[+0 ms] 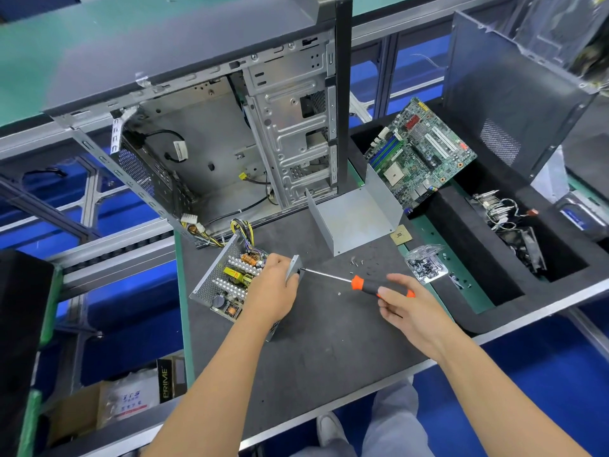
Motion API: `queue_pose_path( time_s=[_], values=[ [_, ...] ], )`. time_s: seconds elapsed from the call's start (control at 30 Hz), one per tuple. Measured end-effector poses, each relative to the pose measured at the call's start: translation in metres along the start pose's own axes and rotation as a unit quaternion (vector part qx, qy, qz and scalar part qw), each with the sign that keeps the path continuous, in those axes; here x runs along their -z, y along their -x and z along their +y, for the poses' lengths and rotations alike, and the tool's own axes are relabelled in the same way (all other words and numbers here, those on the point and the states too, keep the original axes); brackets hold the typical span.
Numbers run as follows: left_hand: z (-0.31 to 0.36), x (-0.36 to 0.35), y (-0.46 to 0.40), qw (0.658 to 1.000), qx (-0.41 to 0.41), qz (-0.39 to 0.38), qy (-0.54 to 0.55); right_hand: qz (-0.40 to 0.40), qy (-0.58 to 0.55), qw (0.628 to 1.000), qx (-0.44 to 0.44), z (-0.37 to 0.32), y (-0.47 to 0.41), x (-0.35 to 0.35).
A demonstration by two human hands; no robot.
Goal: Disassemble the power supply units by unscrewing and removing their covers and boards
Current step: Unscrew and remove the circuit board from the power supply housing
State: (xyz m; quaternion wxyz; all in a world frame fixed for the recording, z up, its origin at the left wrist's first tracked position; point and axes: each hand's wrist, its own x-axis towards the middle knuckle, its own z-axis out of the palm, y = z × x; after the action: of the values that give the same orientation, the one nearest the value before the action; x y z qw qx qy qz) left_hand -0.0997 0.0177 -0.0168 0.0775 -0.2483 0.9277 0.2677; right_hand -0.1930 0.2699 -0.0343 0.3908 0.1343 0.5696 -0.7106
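Forearms come in from the bottom edge, bare, over the dark-matted counter (313, 341). Left hand (273, 288) clamps the near wall of the opened power supply unit (230, 282), fingers curled over its metal edge, steadying it. Right hand (405, 305) holds the screwdriver (359, 281) by its orange-and-black handle; thumb and fingers pinch it loosely, index finger part extended. Shaft runs level, tip meeting the side of the unit's wall just beside the left hand.

Unit sits at the counter's left-centre, cover off, board exposed: heat sinks, coil, yellow transformer, capacitor. Wire bundle (242, 230) trails from its far end toward the empty computer case (214, 143). Removed grey cover (354, 216) stands behind, loose screws (357, 261) scattered near it.

Handling, as judged: shell is stiff sheet steel, moderately heavy, edges likely sharp. Grip it by the outer walls, as the left hand does. Board is the fragile part; lift it by its edges or the heat sinks, not by the coil or capacitors. Trailing wires may snag and drag. Screws are small, prone to roll on the mat.
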Motion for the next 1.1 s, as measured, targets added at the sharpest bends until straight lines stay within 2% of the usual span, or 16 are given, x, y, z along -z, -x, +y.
queue_pose_path(
  time_s=[0.07, 0.17, 0.23, 0.33, 0.4, 0.5, 0.57, 0.6, 0.7, 0.8, 0.87, 0.97, 1.03, 1.1],
  values=[
    [0.000, 0.000, 0.001, 1.000, 0.001, -0.001, -0.001, -0.011, -0.012, 0.999, -0.037, -0.004, 0.004, -0.003],
    [0.000, 0.000, 0.001, 1.000, 0.002, -0.003, -0.003, 0.038, 0.134, 0.982, -0.125, -0.009, 0.006, -0.008],
    [0.000, 0.000, 0.000, 1.000, 0.004, -0.002, -0.001, 0.047, 0.189, 0.974, -0.113, -0.007, 0.005, -0.007],
    [0.001, 0.000, 0.000, 1.000, 0.004, -0.001, 0.002, 0.018, 0.103, 0.994, -0.034, -0.004, 0.002, -0.001],
    [0.000, 0.000, 0.001, 1.000, 0.003, -0.002, 0.002, 0.001, 0.059, 0.997, -0.047, -0.007, 0.003, -0.002],
    [0.000, 0.000, 0.001, 1.000, 0.002, -0.001, 0.005, 0.015, 0.163, 0.978, -0.128, -0.009, 0.004, -0.006],
    [0.000, 0.000, 0.000, 1.000, 0.003, -0.002, 0.006, 0.030, 0.253, 0.959, -0.122, -0.008, 0.003, -0.006],
    [0.000, 0.000, 0.000, 1.000, 0.004, -0.003, 0.006, 0.027, 0.261, 0.960, -0.101, -0.006, 0.003, -0.005],
    [0.000, 0.000, 0.000, 1.000, 0.004, -0.001, 0.005, 0.000, 0.153, 0.987, -0.049, -0.003, 0.003, -0.001],
    [-0.001, -0.001, 0.000, 1.000, 0.005, 0.000, 0.006, -0.036, 0.045, 0.994, -0.089, -0.005, 0.006, -0.002],
    [-0.001, -0.001, 0.000, 1.000, 0.007, 0.000, 0.005, -0.013, 0.054, 0.990, -0.130, -0.008, 0.008, -0.008],
    [-0.001, -0.001, 0.000, 1.000, 0.006, 0.002, 0.005, 0.014, 0.181, 0.970, -0.159, -0.010, 0.007, -0.012],
    [-0.001, -0.001, 0.000, 1.000, 0.006, 0.002, 0.006, 0.015, 0.198, 0.971, -0.131, -0.008, 0.003, -0.007],
    [-0.001, -0.001, 0.000, 1.000, 0.006, 0.002, 0.007, 0.023, 0.135, 0.988, -0.074, -0.008, 0.000, -0.002]
  ],
)
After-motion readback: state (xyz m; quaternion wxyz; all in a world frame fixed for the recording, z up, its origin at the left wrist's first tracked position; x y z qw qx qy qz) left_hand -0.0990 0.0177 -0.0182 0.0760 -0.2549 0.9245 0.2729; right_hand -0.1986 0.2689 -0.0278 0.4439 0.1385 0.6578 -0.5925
